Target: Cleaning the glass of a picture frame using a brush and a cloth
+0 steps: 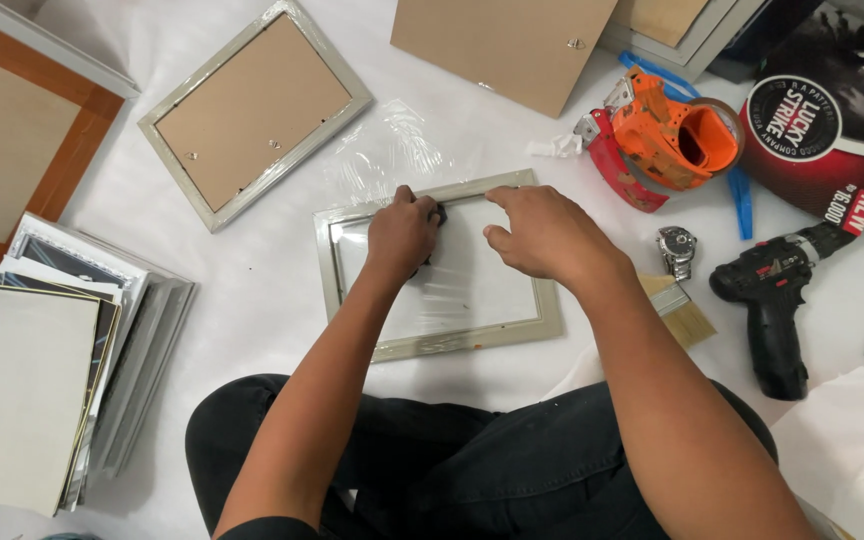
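1. Left hand (pixel 402 235): forearm runs up from the lap, knuckles up, fingers curled shut round a small dark thing (pixel 436 215) pressed on the frame's (pixel 472 335) upper inner area. What the dark thing is cannot be told.
2. Right hand (pixel 542 232): palm down over the frame's top edge, fingers bent and loosely spread, holding nothing; fingertips rest at the frame's top rail, thumb pointing toward the left hand.
3. Frame: pale grey-green, lying flat just ahead of the person's knees, with a clear pane or film inside it that shows glare.
4. Crumpled clear film (pixel 392 150): just beyond the frame's top-left corner.
5. Second frame (pixel 252 110): back side up, brown board showing, beyond and left of the frame, tilted.
6. Brown board (pixel 497 45): beyond the frame, at the upper edge of view.
7. Tape gun (pixel 667 140): orange and red, beyond and right of the frame.
8. Watch (pixel 677 250): right of the frame, near it.
9. Brush (pixel 680 312): just off the frame's lower-right corner, partly under the right forearm.
10. Drill (pixel 777 300): black and red, well right of the frame, past the watch.
11. Stack of prints (pixel 42 390): well left of the frame.
12. Surface: white sheet (pixel 252 290) over the floor, under everything; person sits on it in dark trousers.
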